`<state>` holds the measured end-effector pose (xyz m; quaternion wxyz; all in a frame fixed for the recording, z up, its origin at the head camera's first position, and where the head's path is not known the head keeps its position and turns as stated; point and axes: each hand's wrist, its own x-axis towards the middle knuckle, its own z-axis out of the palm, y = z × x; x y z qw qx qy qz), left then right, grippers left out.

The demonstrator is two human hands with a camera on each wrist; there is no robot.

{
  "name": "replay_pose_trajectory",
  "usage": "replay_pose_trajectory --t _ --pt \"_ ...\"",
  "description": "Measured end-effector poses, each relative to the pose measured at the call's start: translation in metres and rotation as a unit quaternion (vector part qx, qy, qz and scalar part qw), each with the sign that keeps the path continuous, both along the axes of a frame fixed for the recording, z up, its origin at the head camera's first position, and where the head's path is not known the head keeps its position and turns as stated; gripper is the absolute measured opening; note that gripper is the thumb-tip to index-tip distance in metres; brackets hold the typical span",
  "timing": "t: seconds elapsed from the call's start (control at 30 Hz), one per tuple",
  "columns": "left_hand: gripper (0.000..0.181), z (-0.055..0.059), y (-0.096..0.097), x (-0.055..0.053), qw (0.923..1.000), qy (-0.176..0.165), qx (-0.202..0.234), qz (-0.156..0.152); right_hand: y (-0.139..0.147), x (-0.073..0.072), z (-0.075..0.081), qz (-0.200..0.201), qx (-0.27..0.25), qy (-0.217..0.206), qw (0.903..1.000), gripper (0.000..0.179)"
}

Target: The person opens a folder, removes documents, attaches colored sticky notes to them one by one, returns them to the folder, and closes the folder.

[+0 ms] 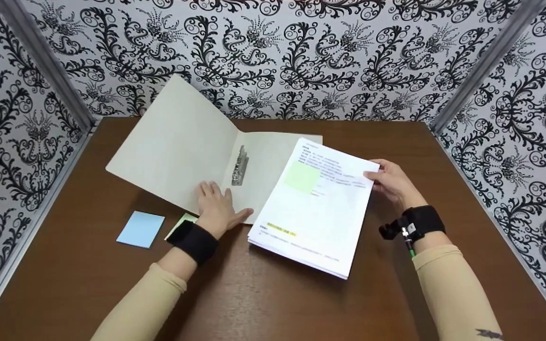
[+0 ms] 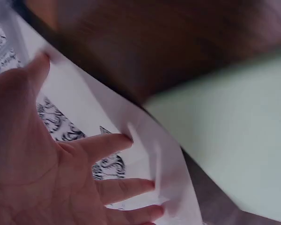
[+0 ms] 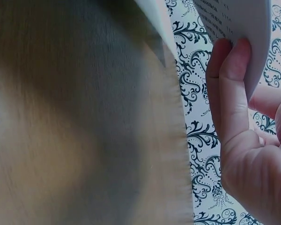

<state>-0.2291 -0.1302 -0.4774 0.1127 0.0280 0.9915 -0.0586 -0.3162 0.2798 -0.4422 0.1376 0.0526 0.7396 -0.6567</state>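
A pale cardboard folder [image 1: 173,147] lies spread, its left cover raised at an angle. Near its spine is a metal clip [image 1: 240,168]. My left hand [image 1: 217,208], fingers spread and fairly straight, rests on the folder's inside near the fold; the left wrist view shows the fingertips touching the folder's pale surface [image 2: 164,154]. A stack of printed sheets [image 1: 330,213], tilted over the folder's right side, is pinched at its upper right edge between the thumb and fingers of my right hand [image 1: 393,182]. On the top sheet is a light green note [image 1: 302,177].
A blue sticky-note pad [image 1: 141,229] lies on the brown table [image 1: 263,303] at the left. Beside it a green sticky-note pad [image 1: 181,222] is partly hidden by my left wrist and the folder. Patterned walls [image 1: 277,57] enclose the table's back and sides.
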Motion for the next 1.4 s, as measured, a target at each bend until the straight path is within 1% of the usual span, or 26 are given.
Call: replay_pose_trajectory --t 0.07,0.17,0.23,0.37,0.47,0.53,0.67,0.73,0.8,0.87,0.93,1.03,1.1,1.27,1.33,1.4 --pt "0.094 0.000 0.004 0.003 0.9999 0.010 0.004 -0.011 -0.003 -0.003 0.000 -0.001 0.001 -0.001 1.0000 0.051" --pt "0.088 -0.002 0.009 0.008 0.9991 0.031 0.011 -0.027 -0.007 -0.006 -0.001 0.001 0.004 0.003 1.0000 0.048" --pt "0.087 -0.003 0.012 0.012 0.9984 0.043 0.016 -0.033 -0.009 -0.008 -0.001 0.002 0.004 0.006 1.0000 0.046" --pt "0.088 -0.005 0.020 0.019 0.9965 0.066 0.024 -0.046 -0.009 -0.010 -0.001 0.008 0.036 0.017 0.9992 0.043" --pt "0.088 -0.006 0.026 0.024 0.9961 0.062 0.018 -0.061 -0.008 -0.011 -0.002 0.013 0.063 0.021 0.9977 0.045" --pt "0.088 -0.006 0.030 0.027 0.9963 0.050 0.015 -0.069 -0.008 -0.012 -0.003 0.012 0.074 0.020 0.9970 0.048" --pt "0.085 -0.004 0.037 0.032 0.9967 0.029 0.021 -0.073 -0.013 -0.015 -0.007 -0.007 0.092 0.021 0.9955 0.050" --pt "0.080 -0.004 0.039 0.034 0.9965 0.029 0.028 -0.074 -0.016 -0.017 -0.010 -0.018 0.100 0.023 0.9945 0.052" --pt "0.075 -0.003 0.040 0.036 0.9956 0.032 0.034 -0.081 -0.019 -0.019 -0.012 -0.028 0.109 0.023 0.9933 0.052" --pt "0.071 -0.002 0.041 0.037 0.9942 0.039 0.034 -0.094 -0.023 -0.020 -0.013 -0.035 0.126 0.022 0.9911 0.052" --pt "0.069 -0.002 0.041 0.038 0.9924 0.049 0.023 -0.110 -0.027 -0.022 -0.013 -0.040 0.149 0.025 0.9878 0.051" --pt "0.068 -0.004 0.040 0.039 0.9886 0.068 0.007 -0.134 -0.031 -0.023 -0.012 -0.041 0.177 0.029 0.9829 0.050" --pt "0.066 -0.006 0.039 0.041 0.9854 0.081 0.000 -0.150 -0.032 -0.022 -0.011 -0.041 0.187 0.031 0.9809 0.049" --pt "0.060 -0.008 0.038 0.049 0.9763 0.101 0.009 -0.191 -0.030 -0.022 -0.009 -0.040 0.186 0.030 0.9813 0.048" --pt "0.059 -0.007 0.038 0.053 0.9737 0.101 0.016 -0.203 -0.029 -0.023 -0.009 -0.038 0.182 0.034 0.9819 0.049" --pt "0.059 -0.006 0.037 0.055 0.9728 0.092 0.024 -0.211 -0.027 -0.024 -0.010 -0.037 0.179 0.039 0.9824 0.050"
